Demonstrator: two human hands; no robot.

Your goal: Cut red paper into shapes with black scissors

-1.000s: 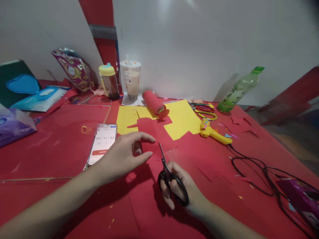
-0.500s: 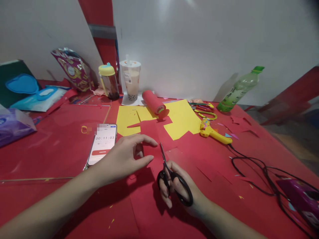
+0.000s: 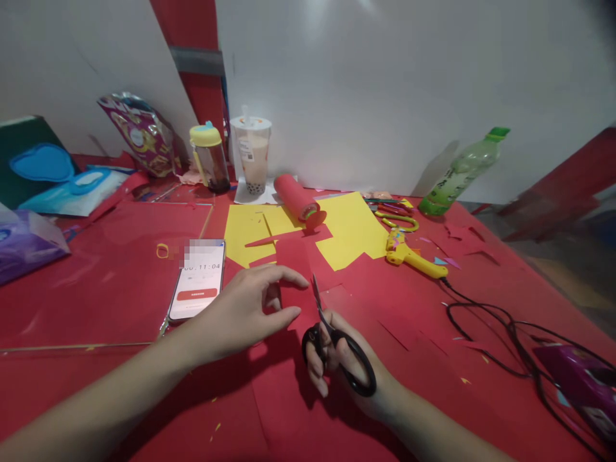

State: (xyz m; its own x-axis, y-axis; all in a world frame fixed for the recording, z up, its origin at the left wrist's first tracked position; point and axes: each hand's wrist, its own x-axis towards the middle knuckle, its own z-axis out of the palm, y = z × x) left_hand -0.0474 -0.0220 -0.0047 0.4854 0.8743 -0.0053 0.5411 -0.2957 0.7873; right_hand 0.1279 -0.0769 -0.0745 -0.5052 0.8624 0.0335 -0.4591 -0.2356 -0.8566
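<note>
My left hand (image 3: pixel 248 308) hovers over red paper (image 3: pixel 293 256), thumb and forefinger curved and apart. I make out nothing between them, though red on red is hard to tell apart. In my right hand (image 3: pixel 380 385) are black-handled scissors (image 3: pixel 362 366), my fingers through the loops. Their blades look nearly closed and point away from me, just right of my left fingertips. Behind the hands, a red paper-covered roll (image 3: pixel 291 194) with a red disc (image 3: pixel 316 221) at its near end rests on yellow paper (image 3: pixel 353 224).
A phone (image 3: pixel 197 282) showing a timer lies beside my left forearm. A yellow glue gun (image 3: pixel 416 262) with a black cord (image 3: pixel 510 327) is at right. Along the back stand a milk tea cup (image 3: pixel 255 157), a yellow-lidded bottle (image 3: pixel 212 160) and a tilted green bottle (image 3: pixel 462 176). Paper scraps dot the table.
My left hand has shifted slightly right. The scissors have turned a little and their blades look closer together. The phone's timer has advanced one second.
</note>
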